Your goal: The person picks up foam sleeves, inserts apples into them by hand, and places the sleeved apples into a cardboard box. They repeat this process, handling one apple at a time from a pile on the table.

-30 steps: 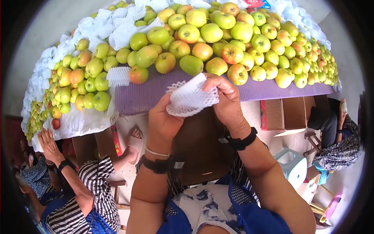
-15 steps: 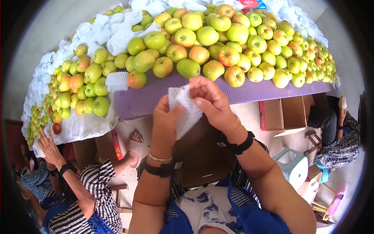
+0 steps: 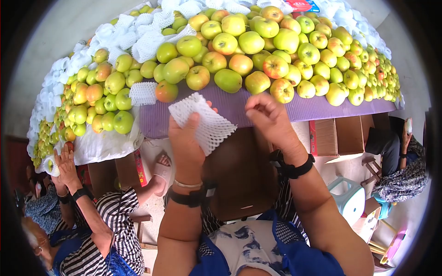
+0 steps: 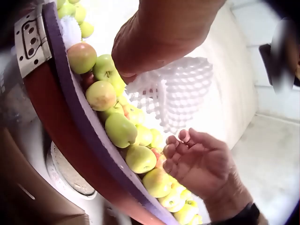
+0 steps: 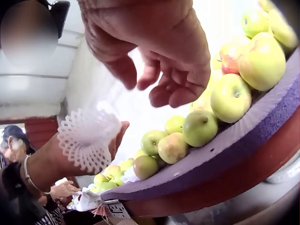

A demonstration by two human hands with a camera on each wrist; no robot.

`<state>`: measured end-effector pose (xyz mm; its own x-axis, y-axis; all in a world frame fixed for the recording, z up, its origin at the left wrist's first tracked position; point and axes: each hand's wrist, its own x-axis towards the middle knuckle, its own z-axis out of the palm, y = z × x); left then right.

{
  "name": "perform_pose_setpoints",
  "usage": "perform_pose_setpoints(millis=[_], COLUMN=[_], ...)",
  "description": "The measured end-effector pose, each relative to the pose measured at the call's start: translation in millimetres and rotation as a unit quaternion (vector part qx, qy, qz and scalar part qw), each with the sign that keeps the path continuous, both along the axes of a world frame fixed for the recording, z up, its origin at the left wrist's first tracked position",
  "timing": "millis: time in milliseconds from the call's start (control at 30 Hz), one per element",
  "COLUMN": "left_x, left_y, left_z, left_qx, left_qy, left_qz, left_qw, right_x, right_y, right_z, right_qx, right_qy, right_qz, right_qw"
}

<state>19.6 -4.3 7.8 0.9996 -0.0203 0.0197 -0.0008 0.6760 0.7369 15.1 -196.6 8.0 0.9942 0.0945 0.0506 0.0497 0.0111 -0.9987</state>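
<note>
A white foam net fruit sleeve [image 3: 209, 126] is held in my left hand [image 3: 186, 142], pinched under the thumb, in front of the table edge. Its mesh mouth flares open in the right wrist view, where the sleeve [image 5: 89, 136] hides part of the left hand. My right hand [image 3: 272, 120] hovers just to the right, apart from the sleeve. Nothing is in its loosely bent fingers [image 5: 164, 96]. Beyond both hands lie green-and-red apples, the nearest a green apple [image 3: 228, 81] at the pile's front.
A purple padded table edge [image 3: 156, 117] runs below the apples. More foam nets [image 3: 152, 41] are heaped behind them. Under my hands is a brown cardboard box [image 3: 239, 184]; another open box [image 3: 347, 133] stands right. A person in stripes [image 3: 117, 211] works at left.
My right hand has let go of the foam sleeve and moved off to the right. The left hand still holds the sleeve, now tilted and opened wider.
</note>
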Motion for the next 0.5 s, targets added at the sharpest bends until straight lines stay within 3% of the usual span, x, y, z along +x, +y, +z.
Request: perform_pose_setpoints(millis=[100, 133, 233, 333, 433, 500], left_x=[-3.9, -5.9, -16.4, -17.3, -13.8, -12.5], left_y=[-9.3, -14.1, -26.5, -28.0, -19.9, -15.6], left_z=[-6.0, -7.2, -3.0, 4.6, 1.5, 1.6], left_qx=[0.059, 0.073, 0.143, 0.05, 0.031, 0.055], left_qy=[-0.013, -0.01, -0.027, 0.001, -0.006, -0.01], left_qz=[0.034, 0.044, 0.055, 0.007, -0.063, -0.093], left_qw=[0.998, 0.996, 0.988, 0.999, 0.998, 0.994], right_x=[-2.9, -6.2, -16.8, -13.8, -11.7, -14.2], right_y=[12.7, 17.9, 43.8, 40.2, 31.0, 31.0], right_z=[11.2, 5.6, -14.1, -16.9, -3.9, -10.4], right_qx=[0.065, -0.002, -0.061, 0.044, -0.023, -0.089], right_qy=[-0.072, -0.082, -0.077, 0.052, 0.134, 0.12], right_qz=[-0.01, 0.013, 0.066, 0.133, 0.159, 0.161], right_qw=[0.995, 0.997, 0.993, 0.989, 0.978, 0.976])
